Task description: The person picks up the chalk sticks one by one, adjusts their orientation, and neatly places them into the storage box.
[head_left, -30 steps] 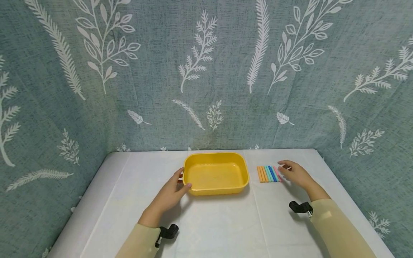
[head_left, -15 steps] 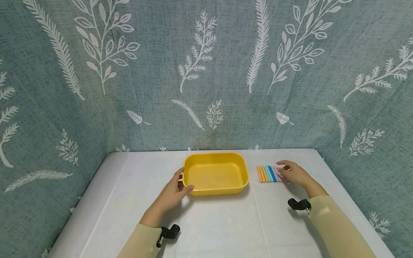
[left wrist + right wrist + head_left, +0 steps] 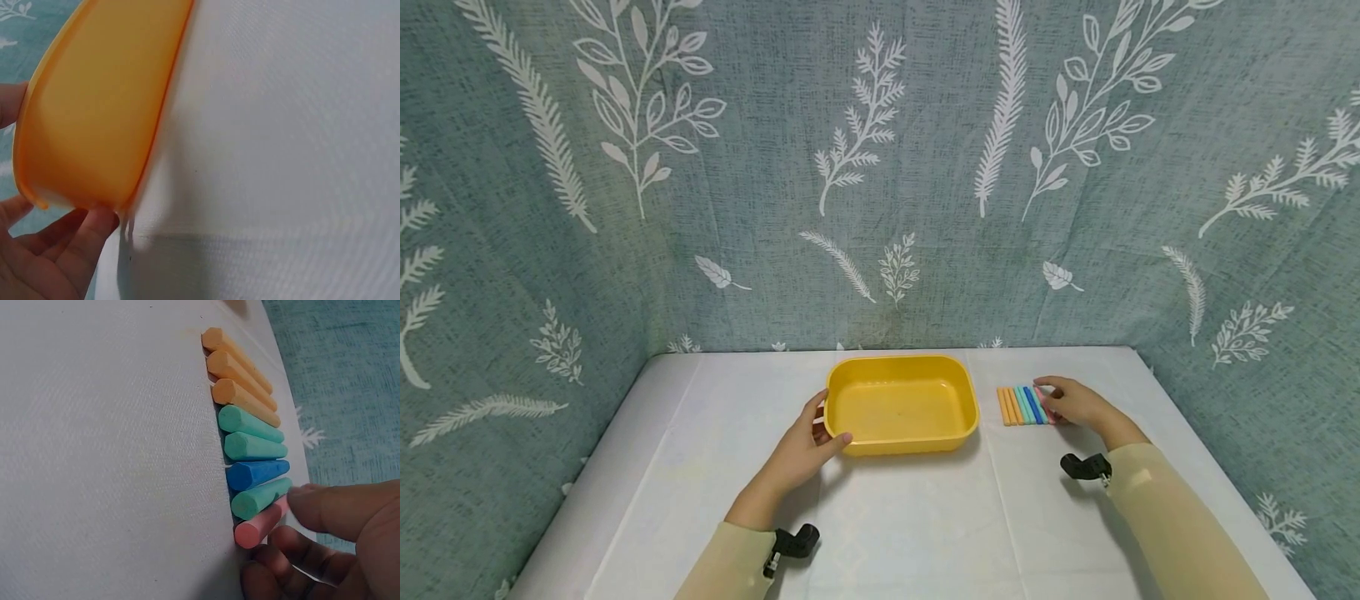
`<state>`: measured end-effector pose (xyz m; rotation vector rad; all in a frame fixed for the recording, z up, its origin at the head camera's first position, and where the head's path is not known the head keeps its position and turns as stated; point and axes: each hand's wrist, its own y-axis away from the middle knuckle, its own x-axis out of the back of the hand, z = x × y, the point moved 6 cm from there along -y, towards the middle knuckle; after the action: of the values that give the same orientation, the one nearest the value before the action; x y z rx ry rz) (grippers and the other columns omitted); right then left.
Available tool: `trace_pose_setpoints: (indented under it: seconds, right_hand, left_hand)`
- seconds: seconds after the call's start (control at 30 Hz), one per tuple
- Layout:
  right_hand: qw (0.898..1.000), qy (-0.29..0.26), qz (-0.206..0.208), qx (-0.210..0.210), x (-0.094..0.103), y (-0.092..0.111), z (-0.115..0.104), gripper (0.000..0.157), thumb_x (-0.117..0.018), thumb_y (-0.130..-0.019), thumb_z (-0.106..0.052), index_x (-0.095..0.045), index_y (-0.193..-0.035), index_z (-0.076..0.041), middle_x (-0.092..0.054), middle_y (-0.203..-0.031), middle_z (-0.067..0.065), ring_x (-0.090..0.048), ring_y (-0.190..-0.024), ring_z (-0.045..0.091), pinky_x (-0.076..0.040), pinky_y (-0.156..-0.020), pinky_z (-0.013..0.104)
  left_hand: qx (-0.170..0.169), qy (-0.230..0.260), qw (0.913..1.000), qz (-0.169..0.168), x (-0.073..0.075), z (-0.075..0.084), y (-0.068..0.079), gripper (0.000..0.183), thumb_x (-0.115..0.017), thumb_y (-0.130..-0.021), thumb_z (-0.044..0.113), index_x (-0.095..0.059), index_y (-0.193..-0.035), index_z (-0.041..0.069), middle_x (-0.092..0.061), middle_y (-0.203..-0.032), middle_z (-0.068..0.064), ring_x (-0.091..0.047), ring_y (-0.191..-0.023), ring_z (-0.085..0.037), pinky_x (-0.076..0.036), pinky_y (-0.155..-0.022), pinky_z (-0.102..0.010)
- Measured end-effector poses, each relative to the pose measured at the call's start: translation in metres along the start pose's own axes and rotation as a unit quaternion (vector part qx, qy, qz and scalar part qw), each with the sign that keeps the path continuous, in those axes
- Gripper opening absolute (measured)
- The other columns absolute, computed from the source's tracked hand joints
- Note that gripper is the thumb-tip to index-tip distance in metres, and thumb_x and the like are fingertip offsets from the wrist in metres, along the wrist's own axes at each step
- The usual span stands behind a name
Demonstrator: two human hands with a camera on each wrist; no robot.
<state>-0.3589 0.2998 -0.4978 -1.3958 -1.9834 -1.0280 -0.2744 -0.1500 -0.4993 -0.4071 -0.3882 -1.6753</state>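
A yellow plastic tub (image 3: 898, 442) stands on the white-covered table. My left hand (image 3: 805, 450) grips its left end, thumb at the front corner and fingers round the outer wall; the left wrist view shows the fingertips against the tub (image 3: 94, 112). Right of the tub lies a flat row of chalk sticks: three orange (image 3: 240, 394), then two green (image 3: 253, 432), one blue (image 3: 257, 474), one green (image 3: 259, 499) and a pink chalk stick (image 3: 261, 524) at the end. My right hand (image 3: 1078, 404) pinches the pink stick, its digits on either side toward the far end.
The white cloth (image 3: 910, 525) covers the table. Green-blue leaf-patterned fabric (image 3: 760, 275) rises behind it and at both sides. A black wrist mount (image 3: 793, 542) sits on the left sleeve, another black mount (image 3: 1084, 467) on the right sleeve.
My right hand has moved slightly left, closing in on the pink chalk stick. The left hand keeps its grip on the tub, its thumb shifted slightly right.
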Motion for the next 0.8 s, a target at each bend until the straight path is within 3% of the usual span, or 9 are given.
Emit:
trace_pose_setpoints:
  seconds: [0.37,0.7,0.8]
  right_hand:
    - [1.000,-0.002,-0.021,0.001,-0.0011,-0.0030,0.0023,0.050,-0.053,-0.100,-0.005,-0.041,-0.148,0.003,-0.057,-0.112,0.024,-0.055,-0.079,0.021,-0.050,-0.066,0.032]
    - [0.999,-0.024,-0.022,-0.024,0.0007,0.0008,0.0021,0.065,-0.058,-0.085,0.000,-0.040,-0.147,0.007,-0.060,-0.086,0.011,-0.054,-0.069,0.019,-0.047,-0.063,0.031]
    - [0.999,-0.041,-0.023,-0.027,0.0006,0.0018,0.0030,0.061,-0.061,-0.088,0.000,-0.040,-0.145,0.007,-0.059,-0.085,0.012,-0.053,-0.068,0.018,-0.047,-0.062,0.030]
  left_hand:
    - [0.005,-0.004,1.0000,0.001,0.0011,0.0006,0.0021,0.090,-0.075,-0.092,0.033,-0.019,-0.161,0.015,-0.041,-0.151,-0.021,-0.054,-0.128,-0.034,-0.048,-0.104,-0.045]
    - [0.005,-0.009,0.9999,-0.001,0.0002,-0.0003,0.0009,0.090,-0.075,-0.092,0.034,-0.019,-0.161,0.015,-0.040,-0.152,-0.021,-0.054,-0.129,-0.034,-0.048,-0.105,-0.046]
    - [0.006,-0.010,0.9999,0.000,-0.0001,-0.0009,0.0006,0.090,-0.075,-0.092,0.034,-0.019,-0.161,0.016,-0.040,-0.152,-0.021,-0.054,-0.129,-0.034,-0.047,-0.105,-0.045]
